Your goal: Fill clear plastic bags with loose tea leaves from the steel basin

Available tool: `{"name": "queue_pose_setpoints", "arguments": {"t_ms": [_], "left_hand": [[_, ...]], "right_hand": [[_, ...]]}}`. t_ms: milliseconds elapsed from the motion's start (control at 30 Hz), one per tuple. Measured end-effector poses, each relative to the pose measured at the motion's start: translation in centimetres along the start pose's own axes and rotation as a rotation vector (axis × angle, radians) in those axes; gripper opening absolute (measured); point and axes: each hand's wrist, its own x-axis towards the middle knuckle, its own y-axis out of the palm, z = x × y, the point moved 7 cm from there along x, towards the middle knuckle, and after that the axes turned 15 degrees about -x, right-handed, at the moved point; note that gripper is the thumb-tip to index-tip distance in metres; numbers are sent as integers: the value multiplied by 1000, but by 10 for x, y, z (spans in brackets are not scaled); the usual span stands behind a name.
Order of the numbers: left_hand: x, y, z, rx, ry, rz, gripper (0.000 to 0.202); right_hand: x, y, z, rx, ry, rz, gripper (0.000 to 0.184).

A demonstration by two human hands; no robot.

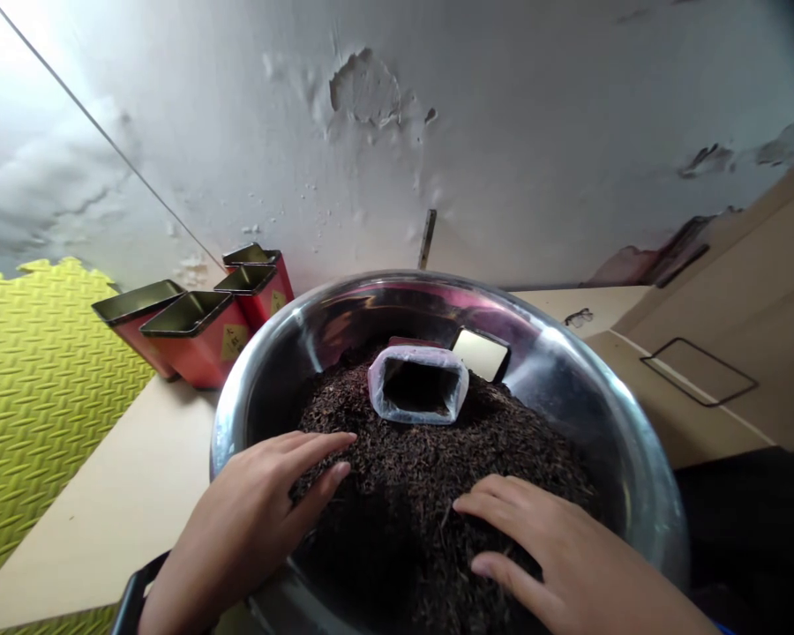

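A large shiny metal basin (625,414) holds a heap of dark, dry loose-leaf tea (410,481). Near the top of the heap stands a tin lined with a clear plastic bag (418,354), its mouth facing me and the bag folded over the rim. Behind it, a pale square lid (482,354) leans in the basin. My left hand (274,494) hovers over the left side of the tea, fingers stretched and holding nothing. On the right, my right hand (522,538) is over the tea with thumb and fingers apart, also holding nothing; whether its fingertips touch the leaves I cannot tell.
Several open red tins (205,339) stand left of the basin on a pale table (138,459). Yellow foam matting (33,370) covers the left side. Glasses (578,317) and a cardboard box (721,353) are at the right, before a peeling wall (503,132).
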Motion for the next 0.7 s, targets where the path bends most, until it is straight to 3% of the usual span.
{"name": "queue_pose_setpoints", "arguments": {"t_ms": [700], "left_hand": [[-2, 1, 7, -36, -43, -16, 30]], "right_hand": [[-3, 6, -3, -52, 16, 28, 42]]}}
